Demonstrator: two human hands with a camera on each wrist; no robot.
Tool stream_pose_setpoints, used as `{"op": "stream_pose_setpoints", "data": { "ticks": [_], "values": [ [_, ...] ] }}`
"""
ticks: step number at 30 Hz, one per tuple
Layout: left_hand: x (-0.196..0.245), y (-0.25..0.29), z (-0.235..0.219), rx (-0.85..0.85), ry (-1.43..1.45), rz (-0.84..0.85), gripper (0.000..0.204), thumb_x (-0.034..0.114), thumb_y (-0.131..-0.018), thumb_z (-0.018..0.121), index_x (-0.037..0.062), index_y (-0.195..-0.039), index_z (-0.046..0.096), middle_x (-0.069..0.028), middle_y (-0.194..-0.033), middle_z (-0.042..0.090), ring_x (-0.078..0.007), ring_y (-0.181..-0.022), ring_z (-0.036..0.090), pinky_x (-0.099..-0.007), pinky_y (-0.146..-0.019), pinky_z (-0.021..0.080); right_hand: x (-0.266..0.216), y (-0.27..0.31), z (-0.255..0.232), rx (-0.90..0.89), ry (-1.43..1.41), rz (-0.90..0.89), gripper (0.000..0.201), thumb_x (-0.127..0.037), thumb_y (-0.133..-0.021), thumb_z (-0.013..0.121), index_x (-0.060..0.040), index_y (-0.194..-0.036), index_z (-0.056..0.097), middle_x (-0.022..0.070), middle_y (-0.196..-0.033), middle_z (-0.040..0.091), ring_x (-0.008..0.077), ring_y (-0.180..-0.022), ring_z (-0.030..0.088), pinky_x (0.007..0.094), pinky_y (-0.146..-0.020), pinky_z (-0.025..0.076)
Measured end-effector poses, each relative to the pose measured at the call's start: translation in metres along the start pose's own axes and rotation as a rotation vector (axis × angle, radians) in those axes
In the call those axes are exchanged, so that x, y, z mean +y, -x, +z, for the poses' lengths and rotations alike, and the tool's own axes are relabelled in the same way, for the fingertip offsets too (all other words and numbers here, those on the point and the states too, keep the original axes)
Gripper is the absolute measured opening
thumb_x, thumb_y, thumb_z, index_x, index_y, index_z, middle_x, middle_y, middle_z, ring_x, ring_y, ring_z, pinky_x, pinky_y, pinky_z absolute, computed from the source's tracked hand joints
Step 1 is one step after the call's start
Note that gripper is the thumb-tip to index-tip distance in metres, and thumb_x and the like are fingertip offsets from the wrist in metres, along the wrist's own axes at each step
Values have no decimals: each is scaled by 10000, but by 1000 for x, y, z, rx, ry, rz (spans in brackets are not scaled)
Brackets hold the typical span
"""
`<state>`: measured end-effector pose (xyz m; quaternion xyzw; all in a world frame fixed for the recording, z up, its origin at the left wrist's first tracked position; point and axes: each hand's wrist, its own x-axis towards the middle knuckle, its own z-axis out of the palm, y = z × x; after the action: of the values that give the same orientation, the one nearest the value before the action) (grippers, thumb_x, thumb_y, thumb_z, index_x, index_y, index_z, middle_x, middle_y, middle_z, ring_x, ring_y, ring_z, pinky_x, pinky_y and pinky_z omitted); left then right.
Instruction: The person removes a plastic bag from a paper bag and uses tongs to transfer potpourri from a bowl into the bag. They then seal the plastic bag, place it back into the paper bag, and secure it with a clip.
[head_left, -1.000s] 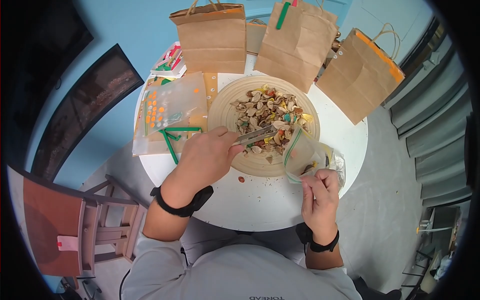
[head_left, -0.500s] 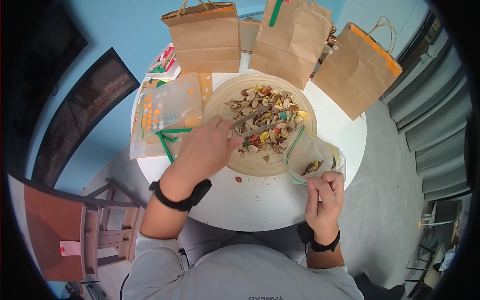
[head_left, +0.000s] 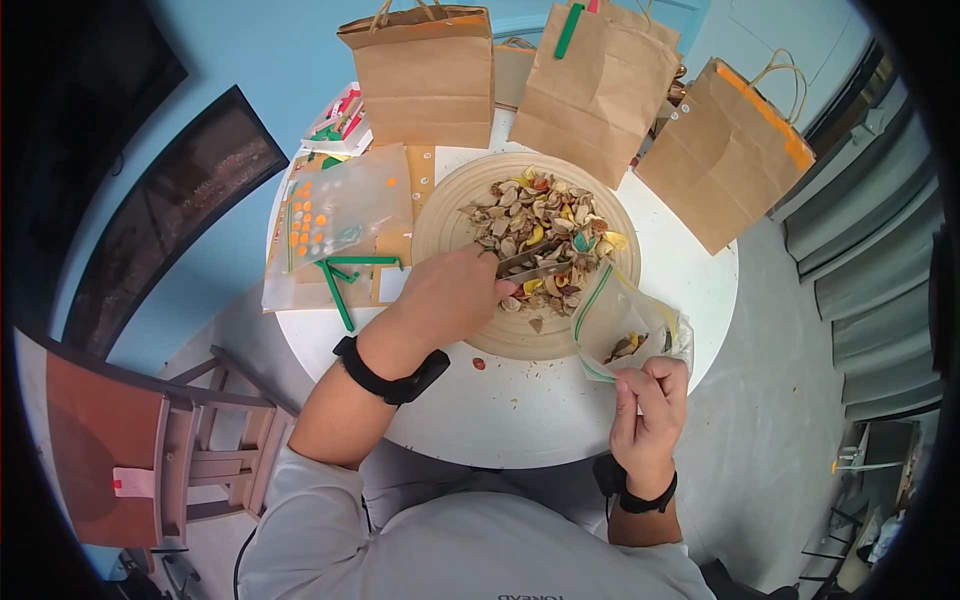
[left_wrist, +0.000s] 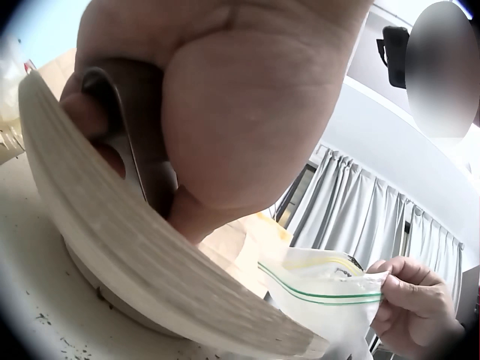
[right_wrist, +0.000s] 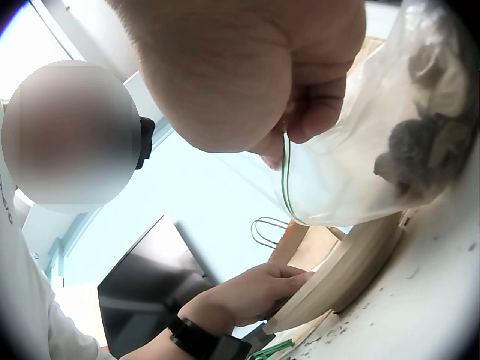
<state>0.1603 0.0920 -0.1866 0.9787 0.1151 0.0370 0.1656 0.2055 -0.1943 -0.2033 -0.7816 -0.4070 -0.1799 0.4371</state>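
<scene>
The metal tongs (head_left: 540, 271) are gripped in the left hand (head_left: 448, 298), their arms parted at the potpourri (head_left: 540, 208) heaped on the round wooden tray (head_left: 436, 228); whether a piece is caught cannot be told; the rim of the clear zip-lock bag (head_left: 622, 316) is pinched by the right hand (head_left: 650, 408); the bag, with a few dried pieces (head_left: 628, 346) inside, is held beside the tray's right edge; three brown paper bags (head_left: 422, 82) are ranged along the far side of the table (head_left: 500, 425)
</scene>
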Motion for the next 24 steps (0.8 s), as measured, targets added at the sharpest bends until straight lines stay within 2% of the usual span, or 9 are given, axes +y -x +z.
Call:
{"op": "stream_pose_setpoints", "data": {
  "ticks": [13, 24],
  "values": [
    [-8, 1, 10, 126, 149, 123, 279, 275, -980, 702, 8, -901, 683, -176, -891, 678, -419, -839, 668, -500, -750, 534, 1, -2, 2, -3, 5, 1, 157, 101, -850, 731, 4, -975, 735, 117, -940, 523, 243, -776, 542, 322, -644, 454],
    [2, 15, -35, 181, 178, 115, 246, 222, -955, 738, -16, -930, 679, -201, -881, 662, -445, -838, 650, -489, -731, 508, -6, -14, 8, -21, 12, 58, 152, 104, -866, 726, 2, -978, 725, 127, -971, 519, 255, -775, 570, 338, -670, 492]
  ]
}}
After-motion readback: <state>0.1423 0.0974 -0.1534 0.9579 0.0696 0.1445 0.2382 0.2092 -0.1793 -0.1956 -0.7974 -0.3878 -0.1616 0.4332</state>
